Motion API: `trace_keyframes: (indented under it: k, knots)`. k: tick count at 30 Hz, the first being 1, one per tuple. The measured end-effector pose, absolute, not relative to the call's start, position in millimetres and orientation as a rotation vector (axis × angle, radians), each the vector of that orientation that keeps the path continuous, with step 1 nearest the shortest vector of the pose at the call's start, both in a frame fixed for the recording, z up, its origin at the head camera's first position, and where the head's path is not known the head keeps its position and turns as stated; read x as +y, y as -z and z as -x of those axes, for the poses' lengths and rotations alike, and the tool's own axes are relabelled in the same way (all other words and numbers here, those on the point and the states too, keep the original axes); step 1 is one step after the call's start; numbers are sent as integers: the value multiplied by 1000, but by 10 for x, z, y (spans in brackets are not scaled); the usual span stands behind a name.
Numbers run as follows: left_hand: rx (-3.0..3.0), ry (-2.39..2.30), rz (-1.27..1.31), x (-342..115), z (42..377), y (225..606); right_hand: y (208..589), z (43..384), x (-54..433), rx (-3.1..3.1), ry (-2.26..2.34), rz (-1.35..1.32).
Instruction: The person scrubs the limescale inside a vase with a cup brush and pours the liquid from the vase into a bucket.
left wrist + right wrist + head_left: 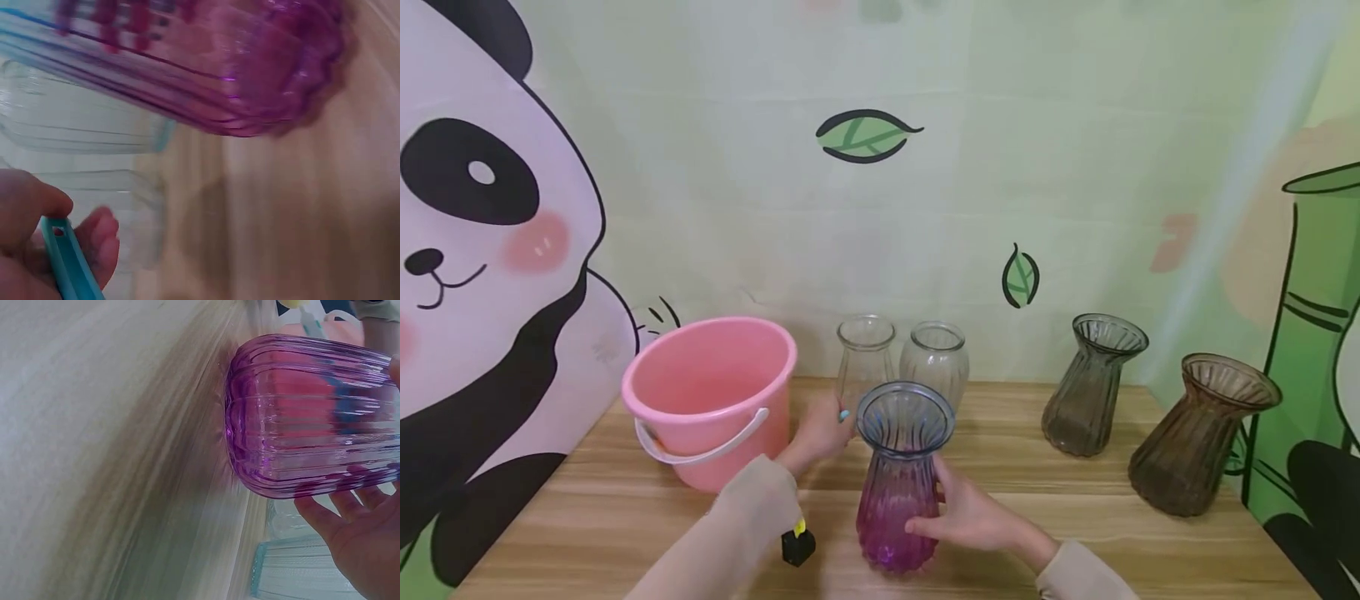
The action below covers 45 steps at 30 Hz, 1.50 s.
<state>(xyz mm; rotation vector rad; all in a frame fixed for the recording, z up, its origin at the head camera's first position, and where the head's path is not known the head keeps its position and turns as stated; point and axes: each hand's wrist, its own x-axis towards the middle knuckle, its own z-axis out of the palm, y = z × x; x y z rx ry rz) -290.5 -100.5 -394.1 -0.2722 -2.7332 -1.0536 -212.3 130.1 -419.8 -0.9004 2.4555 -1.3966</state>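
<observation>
A ribbed glass vase (898,500), purple below and bluish at its flared rim, stands upright in front of me at the table's middle. My right hand (973,510) grips its side, thumb toward me and fingers round the back. Behind and left of the vase, my left hand (820,435) holds a teal-handled brush (72,259). Its handle end shows above the fist in the left wrist view. Along the same line in the right wrist view are a teal and white stem (310,324) and a yellow tip (290,302). Whether the vase's base touches the table cannot be told.
To the left stands a pink bucket (737,446) with a white handle. Two clear glass vases (867,367) (936,367) are behind the purple one. A grey vase (1082,408) and a brown vase (1183,458) stand at the right of the wooden table (1022,475).
</observation>
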Motion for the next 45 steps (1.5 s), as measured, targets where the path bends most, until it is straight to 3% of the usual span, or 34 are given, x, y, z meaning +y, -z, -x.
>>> trace_keyframes:
  k: [9,21,25,32,38,45]
  knots:
    - [-2841,627,156,-1001,2892,4382,4200,2107,1293,2471,1371,863]
    - [-2972,682,118,-1014,2876,4515,4194,2083,1282,2480,1352,848]
    - [-2916,701,230,-1014,2785,4315,4201,2078,1285,2485,1344,835]
    - [-2655,695,510,-1139,2371,3539,4218,2082,1272,2506,1344,855]
    - [-2605,644,473,-1676,2233,3061,4238,2094,1189,2560,1391,869]
    - [-2592,558,325,-2504,2295,2917,4255,2098,1144,2558,1465,822]
